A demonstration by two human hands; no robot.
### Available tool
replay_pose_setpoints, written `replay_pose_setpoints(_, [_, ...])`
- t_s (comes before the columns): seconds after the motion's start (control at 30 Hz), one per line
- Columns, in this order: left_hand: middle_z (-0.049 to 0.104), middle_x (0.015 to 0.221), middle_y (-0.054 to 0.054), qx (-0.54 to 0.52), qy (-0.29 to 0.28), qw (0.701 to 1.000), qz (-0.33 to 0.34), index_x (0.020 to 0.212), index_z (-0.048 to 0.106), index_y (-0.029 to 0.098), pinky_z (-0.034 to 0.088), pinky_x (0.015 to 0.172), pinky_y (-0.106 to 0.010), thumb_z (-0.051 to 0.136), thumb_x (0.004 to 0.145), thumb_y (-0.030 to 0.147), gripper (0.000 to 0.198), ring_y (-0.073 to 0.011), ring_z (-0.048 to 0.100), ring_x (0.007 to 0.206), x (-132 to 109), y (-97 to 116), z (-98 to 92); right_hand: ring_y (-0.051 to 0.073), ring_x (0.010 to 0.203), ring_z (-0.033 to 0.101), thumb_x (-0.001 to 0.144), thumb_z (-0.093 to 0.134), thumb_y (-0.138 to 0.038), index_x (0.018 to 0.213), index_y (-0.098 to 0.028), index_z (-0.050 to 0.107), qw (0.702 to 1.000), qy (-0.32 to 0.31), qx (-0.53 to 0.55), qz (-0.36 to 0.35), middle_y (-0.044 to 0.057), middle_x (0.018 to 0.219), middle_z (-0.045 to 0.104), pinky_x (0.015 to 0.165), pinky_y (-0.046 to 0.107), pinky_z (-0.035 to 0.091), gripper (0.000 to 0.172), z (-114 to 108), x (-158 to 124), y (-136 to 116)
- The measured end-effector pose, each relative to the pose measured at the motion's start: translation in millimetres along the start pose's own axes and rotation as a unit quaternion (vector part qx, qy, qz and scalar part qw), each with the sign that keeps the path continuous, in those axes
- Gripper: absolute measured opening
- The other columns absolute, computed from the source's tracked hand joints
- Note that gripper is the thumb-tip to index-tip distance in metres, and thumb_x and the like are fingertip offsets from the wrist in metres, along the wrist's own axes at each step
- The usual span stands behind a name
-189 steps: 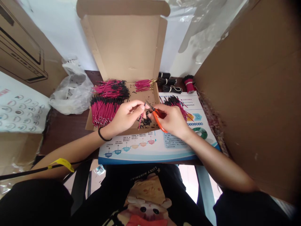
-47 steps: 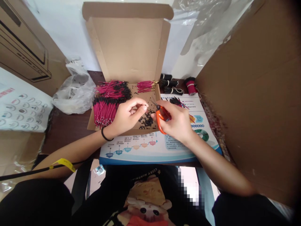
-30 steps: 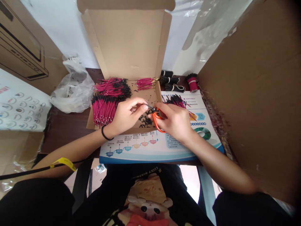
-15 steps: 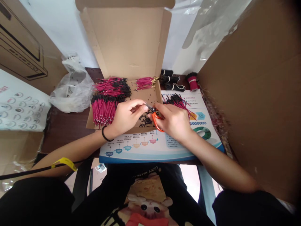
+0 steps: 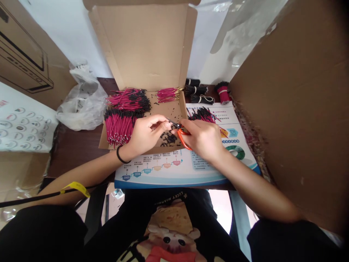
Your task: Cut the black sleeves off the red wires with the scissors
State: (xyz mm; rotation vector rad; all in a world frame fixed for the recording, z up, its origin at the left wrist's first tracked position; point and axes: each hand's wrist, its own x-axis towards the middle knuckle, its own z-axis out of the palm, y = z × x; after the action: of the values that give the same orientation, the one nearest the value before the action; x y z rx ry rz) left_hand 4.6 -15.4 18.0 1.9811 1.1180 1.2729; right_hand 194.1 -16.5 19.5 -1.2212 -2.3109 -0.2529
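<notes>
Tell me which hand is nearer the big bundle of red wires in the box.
Left. The left hand sits beside the bundle; the right hand, holding scissors, is farther right.

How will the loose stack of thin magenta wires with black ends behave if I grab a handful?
The stack of thin magenta wires with black ends will likely feel light and fairly springy, since the strands lie nearly straight. With no band on them, unlike the black bundle tied in white, they will probably slide apart and shed strands.
</notes>
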Motion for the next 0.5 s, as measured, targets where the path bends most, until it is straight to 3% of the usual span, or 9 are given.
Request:
replay_pose_setpoints(0.23, [0.072, 0.073, -0.004, -0.002, 0.0, 1.0, 0.002, 0.084, 0.067, 0.015, 0.049, 0.056, -0.019, 0.059, 0.088, 0.032, 0.02, -0.0099, 0.066, 0.064, 2.9, -0.9, -3.6, 0.014, 0.062, 0.06, 0.089, 0.048, -0.045, 0.09, -0.015, 0.069, 0.997, 0.018, 0.06, 0.035, 0.005, 0.068, 0.068, 0.053, 0.026, 0.033, 0.037, -3.7, 2.5, -1.5])
replay_pose_setpoints(0.5, [0.07, 0.071, -0.003, 0.032, -0.025, 0.999, 0.025, 0.079, 0.064, 0.015, 0.047, 0.055, -0.019, 0.056, 0.09, 0.032, 0.022, -0.0092, 0.063, 0.062, 4.4, -0.1, -6.6, 0.013, 0.058, 0.054, 0.09, 0.047, -0.04, 0.087, -0.015, 0.069, 0.998, -0.001, 0.054, 0.008, 0.002, 0.06, 0.062, 0.053, 0.027, 0.032, 0.034, -4.7, 2.0, -3.8])
